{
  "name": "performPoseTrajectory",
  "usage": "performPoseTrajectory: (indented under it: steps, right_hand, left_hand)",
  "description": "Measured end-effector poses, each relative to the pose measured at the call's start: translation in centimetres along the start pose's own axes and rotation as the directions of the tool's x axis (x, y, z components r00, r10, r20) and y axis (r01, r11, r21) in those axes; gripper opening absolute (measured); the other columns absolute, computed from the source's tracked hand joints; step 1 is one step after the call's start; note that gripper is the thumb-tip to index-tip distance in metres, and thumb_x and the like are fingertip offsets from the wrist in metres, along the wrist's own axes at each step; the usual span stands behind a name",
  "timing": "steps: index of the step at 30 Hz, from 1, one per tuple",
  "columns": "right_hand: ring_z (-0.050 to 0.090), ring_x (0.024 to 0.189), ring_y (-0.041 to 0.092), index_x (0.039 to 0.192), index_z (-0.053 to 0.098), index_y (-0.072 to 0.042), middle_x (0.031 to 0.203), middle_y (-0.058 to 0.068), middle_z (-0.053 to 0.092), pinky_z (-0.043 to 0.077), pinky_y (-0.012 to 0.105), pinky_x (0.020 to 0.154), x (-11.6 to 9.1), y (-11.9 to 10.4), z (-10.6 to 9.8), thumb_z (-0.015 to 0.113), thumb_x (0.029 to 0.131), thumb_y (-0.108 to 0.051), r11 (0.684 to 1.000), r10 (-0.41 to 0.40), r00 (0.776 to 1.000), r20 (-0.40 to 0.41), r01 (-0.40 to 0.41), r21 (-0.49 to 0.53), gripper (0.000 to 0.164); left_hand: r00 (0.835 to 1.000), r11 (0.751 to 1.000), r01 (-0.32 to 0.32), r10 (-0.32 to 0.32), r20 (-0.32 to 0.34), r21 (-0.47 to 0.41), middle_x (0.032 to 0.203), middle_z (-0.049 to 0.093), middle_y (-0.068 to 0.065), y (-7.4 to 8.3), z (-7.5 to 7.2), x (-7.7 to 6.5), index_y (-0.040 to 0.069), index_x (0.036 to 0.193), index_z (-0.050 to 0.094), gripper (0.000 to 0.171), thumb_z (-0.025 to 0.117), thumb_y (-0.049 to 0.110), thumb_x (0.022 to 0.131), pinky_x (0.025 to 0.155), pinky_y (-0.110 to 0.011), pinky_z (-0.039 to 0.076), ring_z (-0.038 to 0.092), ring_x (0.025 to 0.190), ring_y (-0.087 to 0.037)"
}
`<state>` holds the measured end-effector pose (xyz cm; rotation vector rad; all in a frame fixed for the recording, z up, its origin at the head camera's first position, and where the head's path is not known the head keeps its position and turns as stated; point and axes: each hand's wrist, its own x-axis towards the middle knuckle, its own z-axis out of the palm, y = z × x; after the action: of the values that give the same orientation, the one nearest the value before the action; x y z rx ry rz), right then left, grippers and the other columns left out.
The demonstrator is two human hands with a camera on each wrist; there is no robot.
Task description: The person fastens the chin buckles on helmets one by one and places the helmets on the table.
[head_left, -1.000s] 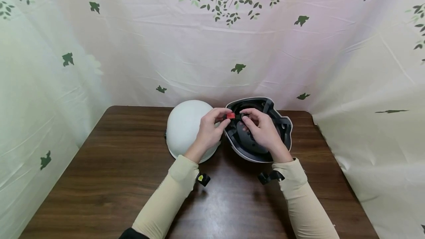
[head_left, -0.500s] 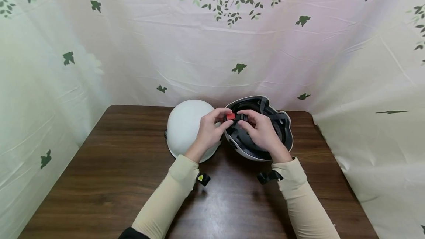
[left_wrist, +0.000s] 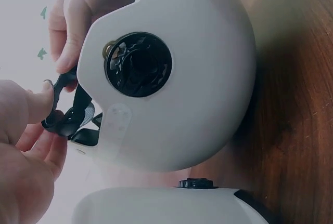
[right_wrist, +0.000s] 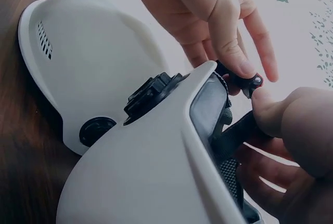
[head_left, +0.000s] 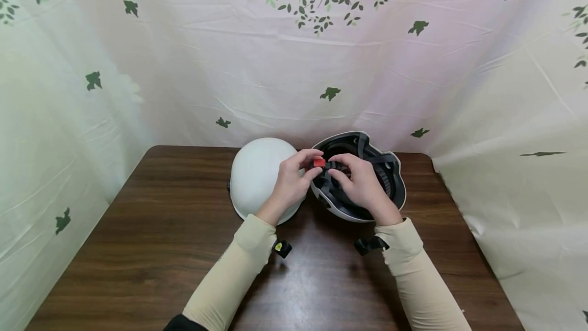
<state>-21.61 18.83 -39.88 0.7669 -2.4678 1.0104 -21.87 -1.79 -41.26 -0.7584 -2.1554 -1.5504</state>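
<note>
A white helmet (head_left: 337, 211) lies with its dark padded inside turned up, at the back right of the table. Over its opening, my left hand (head_left: 289, 176) pinches the red part of a chin-strap buckle (head_left: 319, 162) between thumb and fingers. Close on its right, my right hand (head_left: 361, 184) pinches the black part of the strap (head_left: 334, 165). The right wrist view shows the black webbing (right_wrist: 237, 135) running from the helmet to the right hand (right_wrist: 296, 151). Fingers partly cover the buckle, so I cannot tell whether its halves are joined.
A second white helmet (head_left: 257, 178) stands dome up, beside the first and behind the left wrist. Both are on a dark wooden table (head_left: 151, 229), near its back edge. A pale curtain (head_left: 275, 86) printed with leaves and birds hangs behind.
My right hand has shifted slightly left, bringing the black strap part closer to the red one. The upturned helmet has tilted a little. My left hand has stayed almost still.
</note>
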Motion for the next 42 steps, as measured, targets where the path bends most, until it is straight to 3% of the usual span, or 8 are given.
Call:
performPoseTrajectory:
  steps: [15, 42]
  right_hand:
    - [0.073, 0.091, 0.024, 0.113, 0.074, -0.002, 0.108, 0.012, 0.075, 0.063, 0.042, 0.074, -0.05, -0.15, 0.31, 0.082, 0.091, -0.008, 0.993, -0.118, 0.990, -0.074, 0.116, -0.025, 0.024]
    - [0.071, 0.094, 0.026, 0.114, 0.073, 0.001, 0.110, 0.015, 0.075, 0.060, 0.044, 0.079, -0.06, -0.36, 0.52, 0.081, 0.092, -0.009, 0.987, -0.156, 0.984, -0.082, 0.152, -0.057, 0.025]
  left_hand:
    - [0.998, 0.998, -0.053, 0.054, -0.024, 0.034, 0.113, 0.075, -0.013, -0.02, 0.08, -0.07, 0.002, 0.120, 0.072, 0.035, 0.080, -0.007, 0.088, 0.093, -0.034, 0.059, 0.074, 0.102, -0.024]
    - [0.997, 0.995, -0.057, 0.060, -0.041, 0.081, 0.109, 0.075, -0.011, 0.22, 0.27, -0.11, 0.003, 0.119, 0.072, 0.033, 0.079, -0.007, 0.088, 0.096, -0.035, 0.058, 0.071, 0.103, -0.023]
